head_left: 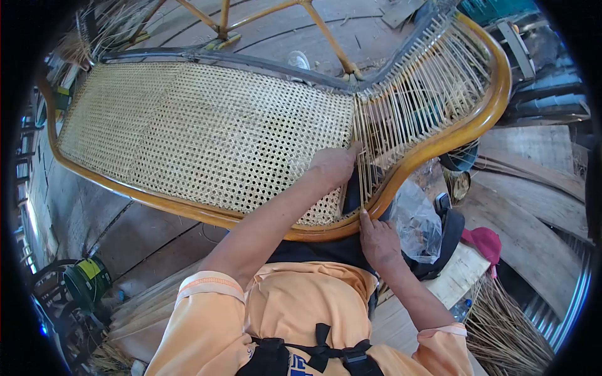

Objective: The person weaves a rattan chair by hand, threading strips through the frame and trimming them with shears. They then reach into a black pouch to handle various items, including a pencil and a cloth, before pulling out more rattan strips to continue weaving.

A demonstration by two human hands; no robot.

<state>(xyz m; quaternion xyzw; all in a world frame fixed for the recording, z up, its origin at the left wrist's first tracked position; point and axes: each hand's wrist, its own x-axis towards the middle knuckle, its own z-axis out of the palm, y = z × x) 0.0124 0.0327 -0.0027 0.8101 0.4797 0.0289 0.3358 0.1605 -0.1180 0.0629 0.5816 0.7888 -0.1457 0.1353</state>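
Weathered wooden plank floor (pixel 157 232) in daylight (loose boards (pixel 533 182) and a straw bundle (pixel 501 326) at right)

woven cane panel (pixel 207 135) left of loose strands (pixel 414 94), plastic bag (pixel 417 225) below frame (pixel 476 125).

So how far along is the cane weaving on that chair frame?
Most of the panel is done: the finished cane mesh fills the chair frame from the far end to the bend. In hand: the left hand works at the weave's edge and the right hand rests on the rail. Left: the open strands in the curved end.
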